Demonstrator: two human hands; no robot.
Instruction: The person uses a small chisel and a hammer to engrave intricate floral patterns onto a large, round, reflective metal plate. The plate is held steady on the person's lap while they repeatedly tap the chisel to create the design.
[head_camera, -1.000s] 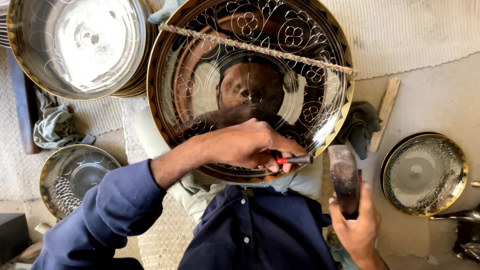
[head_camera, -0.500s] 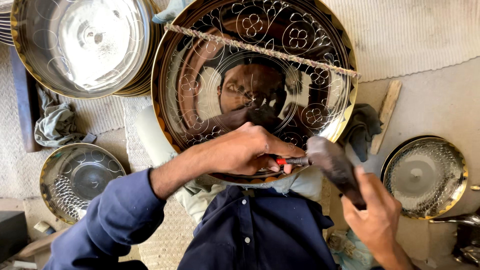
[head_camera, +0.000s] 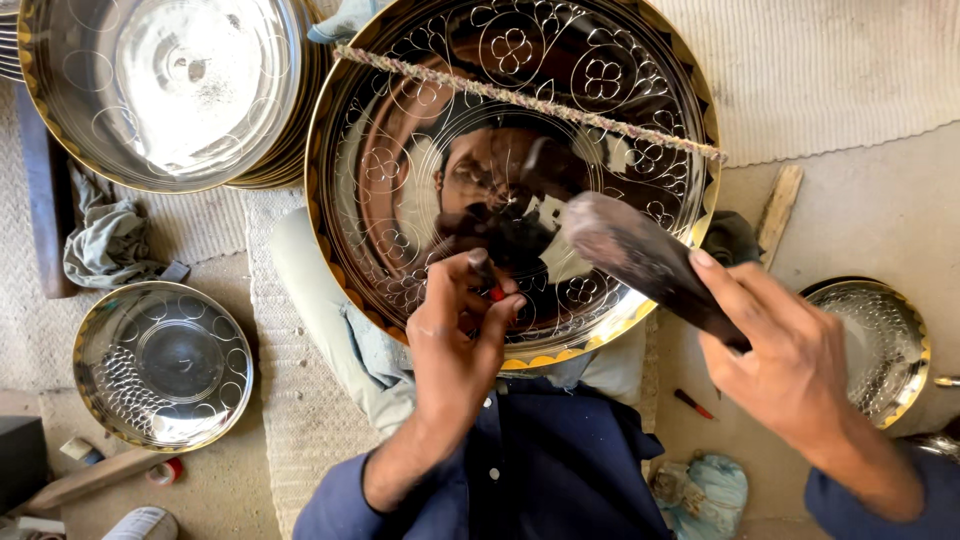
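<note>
Hands at our engraved brass tray (head_camera: 640, 130): left hand (head_camera: 455, 345) pinches a red-tipped punch (head_camera: 488, 282), right hand (head_camera: 790, 365) grasps a dark mallet (head_camera: 640, 255).

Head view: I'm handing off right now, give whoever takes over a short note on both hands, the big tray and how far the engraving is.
Left hand: pinches a small red-handled punch against the big engraved tray on the lap.
Right hand: grips a dark mallet, raised over the punch.
Done: floral circles cover much of the tray.
Left: cannot tell how much pattern remains.
Nearby: stacked trays upper left, small trays at both sides.
</note>
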